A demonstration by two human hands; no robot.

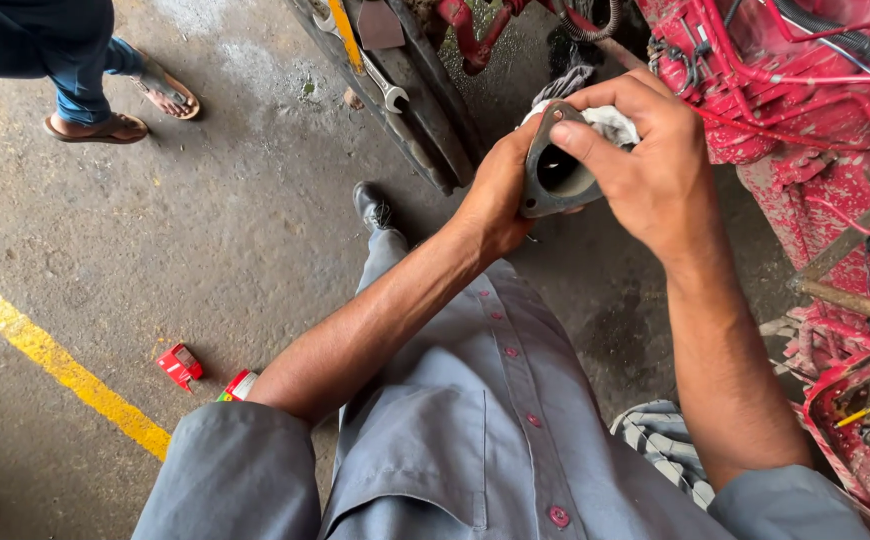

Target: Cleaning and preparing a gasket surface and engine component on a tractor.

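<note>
both hands' fingers (595, 135) around metal flange (555, 170)

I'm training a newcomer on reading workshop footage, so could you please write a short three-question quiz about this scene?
1. True or false: both hands are on the grey metal flange part.
2. What lies on the dark plank above the hands? A) a hammer B) a spanner C) a drill
3. What colour is the line painted on the concrete floor?

Key
1. True: the left hand grips it from the side, and the right hand holds it together with a white cloth.
2. B: a spanner.
3. Yellow: the line runs diagonally at the left.
</note>
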